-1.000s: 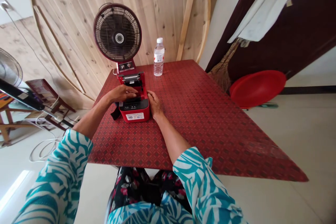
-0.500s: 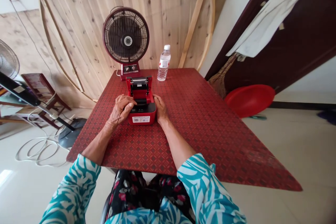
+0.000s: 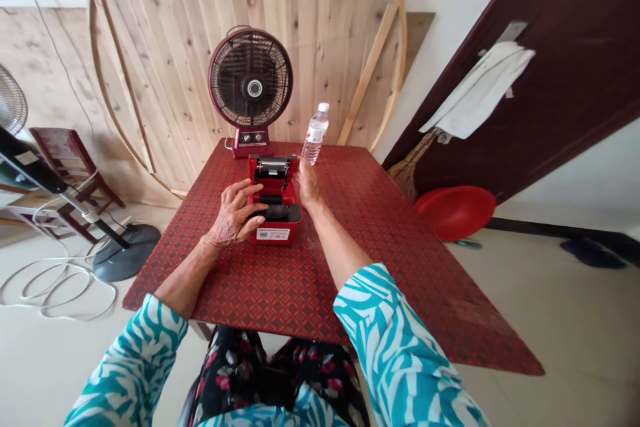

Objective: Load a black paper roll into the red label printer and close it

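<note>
A small red and black label printer (image 3: 274, 236) sits on the table with its lid (image 3: 273, 165) raised, showing a dark roller and an inner bay. White stickers with printed codes mark its near face. My left hand (image 3: 236, 213) lies against the printer's left side, fingers spread and fingertips reaching over its top opening. At the other side, my right hand (image 3: 309, 185) is up at the right edge of the raised lid, its fingers closed there and partly hidden by the lid.
A red table fan (image 3: 253, 90) and a water bottle (image 3: 315, 135) stand behind the printer on the patterned red table (image 3: 370, 267). A floor fan stand (image 3: 125, 250) and coiled cable are at left. At right are a red basin (image 3: 455, 213) and a hanging white towel (image 3: 477, 90).
My right hand has moved up from the printer's right side to the raised lid's edge. My left hand's fingers have spread wider over the opening. The camera view has shifted slightly.
</note>
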The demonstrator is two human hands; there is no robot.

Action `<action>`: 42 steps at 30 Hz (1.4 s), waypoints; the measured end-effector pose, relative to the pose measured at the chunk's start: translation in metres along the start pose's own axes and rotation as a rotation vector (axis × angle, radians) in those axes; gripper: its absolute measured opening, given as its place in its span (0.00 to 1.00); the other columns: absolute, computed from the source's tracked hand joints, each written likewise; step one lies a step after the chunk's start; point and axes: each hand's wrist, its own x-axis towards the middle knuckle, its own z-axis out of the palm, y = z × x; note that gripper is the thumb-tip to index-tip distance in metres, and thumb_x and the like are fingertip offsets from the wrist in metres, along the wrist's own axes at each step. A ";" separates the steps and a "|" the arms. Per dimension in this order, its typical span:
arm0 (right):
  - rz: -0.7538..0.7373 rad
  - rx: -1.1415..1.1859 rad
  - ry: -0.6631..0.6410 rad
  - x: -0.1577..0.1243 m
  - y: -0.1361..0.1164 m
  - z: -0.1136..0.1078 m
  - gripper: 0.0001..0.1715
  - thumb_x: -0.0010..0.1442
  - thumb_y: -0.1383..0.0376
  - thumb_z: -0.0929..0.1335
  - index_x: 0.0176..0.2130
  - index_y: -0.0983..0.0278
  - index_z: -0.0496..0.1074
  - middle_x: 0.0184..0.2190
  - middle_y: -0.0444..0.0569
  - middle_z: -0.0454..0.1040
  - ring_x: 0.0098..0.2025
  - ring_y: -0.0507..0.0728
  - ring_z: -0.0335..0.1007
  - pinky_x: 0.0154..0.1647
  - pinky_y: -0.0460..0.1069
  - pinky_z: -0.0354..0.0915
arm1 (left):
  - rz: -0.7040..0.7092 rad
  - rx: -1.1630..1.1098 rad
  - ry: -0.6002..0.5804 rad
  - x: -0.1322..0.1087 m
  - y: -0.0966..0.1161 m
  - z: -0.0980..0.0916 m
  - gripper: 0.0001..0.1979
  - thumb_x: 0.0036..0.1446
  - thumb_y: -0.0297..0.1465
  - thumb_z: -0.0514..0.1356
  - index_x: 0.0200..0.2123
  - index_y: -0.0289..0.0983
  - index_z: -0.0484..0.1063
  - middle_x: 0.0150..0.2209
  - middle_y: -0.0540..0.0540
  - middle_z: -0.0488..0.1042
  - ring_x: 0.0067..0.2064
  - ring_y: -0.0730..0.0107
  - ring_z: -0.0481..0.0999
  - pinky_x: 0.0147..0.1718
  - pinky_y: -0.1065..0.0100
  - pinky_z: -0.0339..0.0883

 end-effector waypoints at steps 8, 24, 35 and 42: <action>-0.135 -0.157 0.036 -0.067 0.000 -0.017 0.25 0.65 0.46 0.58 0.38 0.57 0.75 0.53 0.49 0.76 0.60 0.58 0.67 0.68 0.58 0.57 | -0.169 0.015 0.119 -0.001 -0.002 -0.001 0.34 0.68 0.53 0.39 0.56 0.38 0.73 0.60 0.36 0.72 0.63 0.53 0.65 0.62 0.50 0.54; -0.125 -0.186 0.065 -0.085 0.007 -0.016 0.27 0.64 0.43 0.58 0.37 0.56 0.75 0.52 0.49 0.74 0.60 0.59 0.66 0.69 0.58 0.56 | -0.218 -0.055 -0.040 0.000 -0.005 -0.006 0.32 0.71 0.48 0.37 0.47 0.42 0.79 0.49 0.43 0.80 0.53 0.61 0.75 0.63 0.52 0.50; 0.125 0.027 0.106 -0.086 0.023 -0.016 0.39 0.58 0.36 0.62 0.55 0.58 0.70 0.57 0.54 0.74 0.59 0.60 0.70 0.64 0.60 0.63 | -0.218 0.060 -0.280 -0.010 -0.036 -0.015 0.50 0.48 0.64 0.60 0.66 0.40 0.62 0.58 0.34 0.73 0.61 0.44 0.69 0.66 0.43 0.43; 0.096 -0.039 0.119 -0.087 0.019 -0.017 0.32 0.61 0.41 0.61 0.50 0.58 0.74 0.53 0.50 0.78 0.57 0.60 0.70 0.63 0.58 0.62 | -0.220 0.034 -0.267 -0.012 -0.038 -0.001 0.46 0.49 0.63 0.61 0.63 0.40 0.67 0.63 0.34 0.69 0.65 0.46 0.65 0.67 0.44 0.43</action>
